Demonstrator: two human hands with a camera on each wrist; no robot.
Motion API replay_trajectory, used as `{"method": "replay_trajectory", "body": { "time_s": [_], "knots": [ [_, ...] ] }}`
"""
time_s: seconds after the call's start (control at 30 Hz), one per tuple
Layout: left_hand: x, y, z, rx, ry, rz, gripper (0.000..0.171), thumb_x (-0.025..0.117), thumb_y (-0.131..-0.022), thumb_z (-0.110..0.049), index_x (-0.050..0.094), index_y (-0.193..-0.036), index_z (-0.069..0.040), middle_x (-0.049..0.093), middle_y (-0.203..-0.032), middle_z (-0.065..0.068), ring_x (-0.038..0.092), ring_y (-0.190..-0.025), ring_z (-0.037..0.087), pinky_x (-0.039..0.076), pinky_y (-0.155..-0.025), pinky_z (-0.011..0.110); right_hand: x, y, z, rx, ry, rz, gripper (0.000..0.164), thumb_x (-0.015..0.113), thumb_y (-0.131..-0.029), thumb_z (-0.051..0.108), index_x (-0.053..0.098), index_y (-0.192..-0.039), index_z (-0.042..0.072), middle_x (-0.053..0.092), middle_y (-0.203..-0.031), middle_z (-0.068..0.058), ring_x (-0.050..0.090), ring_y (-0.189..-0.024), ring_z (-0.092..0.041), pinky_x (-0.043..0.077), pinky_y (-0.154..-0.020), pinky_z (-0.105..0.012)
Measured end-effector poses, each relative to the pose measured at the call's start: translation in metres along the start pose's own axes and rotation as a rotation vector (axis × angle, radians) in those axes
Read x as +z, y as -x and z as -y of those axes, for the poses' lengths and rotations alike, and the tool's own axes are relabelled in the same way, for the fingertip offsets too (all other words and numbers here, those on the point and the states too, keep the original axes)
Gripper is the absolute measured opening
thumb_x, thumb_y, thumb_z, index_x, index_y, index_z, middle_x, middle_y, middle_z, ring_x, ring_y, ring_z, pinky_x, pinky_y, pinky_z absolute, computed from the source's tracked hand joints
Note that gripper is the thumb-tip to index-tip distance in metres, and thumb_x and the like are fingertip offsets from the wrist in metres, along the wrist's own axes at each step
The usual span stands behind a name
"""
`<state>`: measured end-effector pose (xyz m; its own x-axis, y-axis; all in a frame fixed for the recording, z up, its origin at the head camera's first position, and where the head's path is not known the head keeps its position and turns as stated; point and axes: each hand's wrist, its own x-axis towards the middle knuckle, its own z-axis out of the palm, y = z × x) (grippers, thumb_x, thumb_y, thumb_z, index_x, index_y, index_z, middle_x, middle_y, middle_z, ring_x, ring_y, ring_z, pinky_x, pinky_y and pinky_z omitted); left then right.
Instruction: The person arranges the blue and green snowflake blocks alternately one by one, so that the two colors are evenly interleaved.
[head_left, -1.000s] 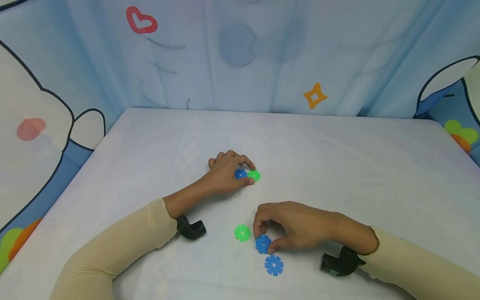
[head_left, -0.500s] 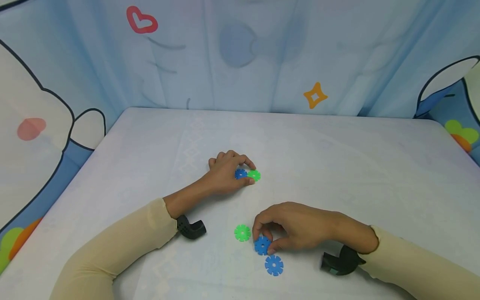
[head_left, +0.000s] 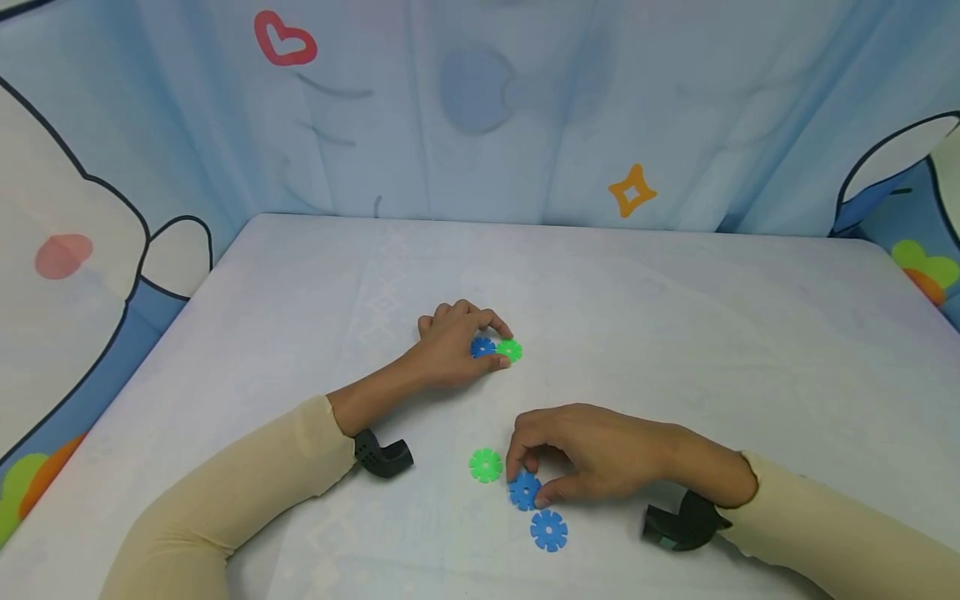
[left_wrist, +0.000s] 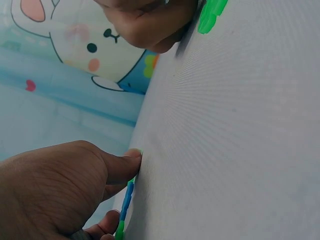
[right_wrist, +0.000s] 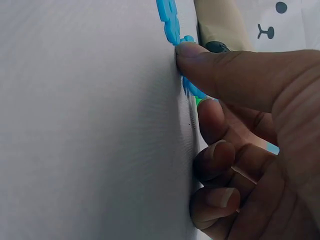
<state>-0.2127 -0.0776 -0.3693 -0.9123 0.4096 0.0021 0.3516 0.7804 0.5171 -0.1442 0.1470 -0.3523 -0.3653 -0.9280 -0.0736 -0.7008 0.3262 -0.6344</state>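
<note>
Near the middle of the table, my left hand (head_left: 453,354) pinches the edges of a green notched disc (head_left: 511,351) between thumb and forefinger. A blue notched disc (head_left: 482,347) lies against it inside the curve of that hand; the left wrist view shows these discs edge-on. Closer to me, my right hand (head_left: 581,450) holds another blue notched disc (head_left: 522,492) by its rim, low at the tabletop, its thumb (right_wrist: 197,57) on the near side. Just below that sits a second blue disc (head_left: 549,531). A loose green disc (head_left: 486,466) lies left of the right fingers.
A white cloth covers the table (head_left: 712,333). Behind it hangs a light blue curtain (head_left: 480,125) with cartoon prints. Black wrist devices are on both forearms, the left device (head_left: 384,456) and right device (head_left: 682,525) low over the cloth.
The blue disc under my right fingers has shifted slightly left and toward me. My left hand and the other discs stay where they were.
</note>
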Motion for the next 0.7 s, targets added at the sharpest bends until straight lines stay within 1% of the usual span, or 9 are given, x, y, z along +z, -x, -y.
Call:
{"method": "replay_trajectory", "body": {
  "time_s": [0.07, 0.13, 0.3, 0.43, 0.57, 0.7],
  "knots": [
    [-0.0001, 0.0000, -0.0002, -0.001, -0.002, -0.001, 0.029, 0.071, -0.088, -0.044, 0.065, -0.115, -0.034, 0.053, -0.123, 0.003, 0.043, -0.117, 0.026, 0.027, -0.092, 0.048, 0.0002, -0.0005, 0.0003, -0.004, -0.012, -0.001, 0.029, 0.078, -0.085, 0.028, 0.061, -0.107, 0.036, 0.058, -0.100, 0.020, 0.053, -0.087, 0.000, 0.046, -0.075, -0.017],
    [-0.0001, -0.0001, -0.0003, -0.002, -0.002, -0.001, 0.029, 0.071, -0.088, -0.043, 0.065, -0.115, -0.034, 0.053, -0.123, 0.003, 0.043, -0.117, 0.026, 0.027, -0.092, 0.048, 0.0002, -0.0008, 0.0008, -0.003, -0.032, 0.004, 0.029, 0.078, -0.085, 0.026, 0.061, -0.106, 0.035, 0.058, -0.101, 0.020, 0.053, -0.087, 0.000, 0.046, -0.074, -0.017],
    [0.0003, -0.0003, 0.0001, 0.001, 0.001, -0.005, 0.029, 0.071, -0.088, -0.043, 0.065, -0.115, -0.033, 0.053, -0.124, 0.004, 0.043, -0.118, 0.027, 0.027, -0.092, 0.048, -0.0003, -0.0013, 0.0010, -0.003, -0.059, 0.020, 0.027, 0.077, -0.086, 0.027, 0.062, -0.106, 0.035, 0.058, -0.091, 0.017, 0.051, -0.077, 0.001, 0.044, -0.066, -0.015],
    [0.0009, -0.0005, 0.0006, 0.006, 0.002, -0.007, 0.029, 0.071, -0.088, -0.043, 0.066, -0.115, -0.033, 0.054, -0.123, 0.004, 0.043, -0.117, 0.027, 0.027, -0.091, 0.048, -0.0004, -0.0018, 0.0000, -0.022, -0.069, 0.023, 0.024, 0.076, -0.087, 0.030, 0.064, -0.108, 0.033, 0.060, -0.088, 0.016, 0.049, -0.073, 0.002, 0.042, -0.063, -0.013],
    [0.0012, -0.0007, 0.0008, 0.006, -0.001, -0.008, 0.029, 0.071, -0.088, -0.043, 0.066, -0.115, -0.033, 0.053, -0.123, 0.003, 0.043, -0.117, 0.027, 0.027, -0.091, 0.048, -0.0006, -0.0016, -0.0008, -0.031, -0.066, 0.024, 0.025, 0.074, -0.089, 0.032, 0.067, -0.113, 0.031, 0.062, -0.089, 0.017, 0.051, -0.076, 0.003, 0.042, -0.065, -0.012],
    [0.0011, -0.0008, 0.0009, 0.005, -0.007, -0.009, 0.029, 0.071, -0.088, -0.044, 0.066, -0.115, -0.034, 0.054, -0.122, 0.003, 0.043, -0.117, 0.026, 0.027, -0.091, 0.048, 0.0000, -0.0018, -0.0003, -0.021, -0.058, 0.039, 0.029, 0.072, -0.091, 0.027, 0.067, -0.119, 0.031, 0.060, -0.091, 0.017, 0.052, -0.081, 0.003, 0.044, -0.070, -0.014]
  ]
}}
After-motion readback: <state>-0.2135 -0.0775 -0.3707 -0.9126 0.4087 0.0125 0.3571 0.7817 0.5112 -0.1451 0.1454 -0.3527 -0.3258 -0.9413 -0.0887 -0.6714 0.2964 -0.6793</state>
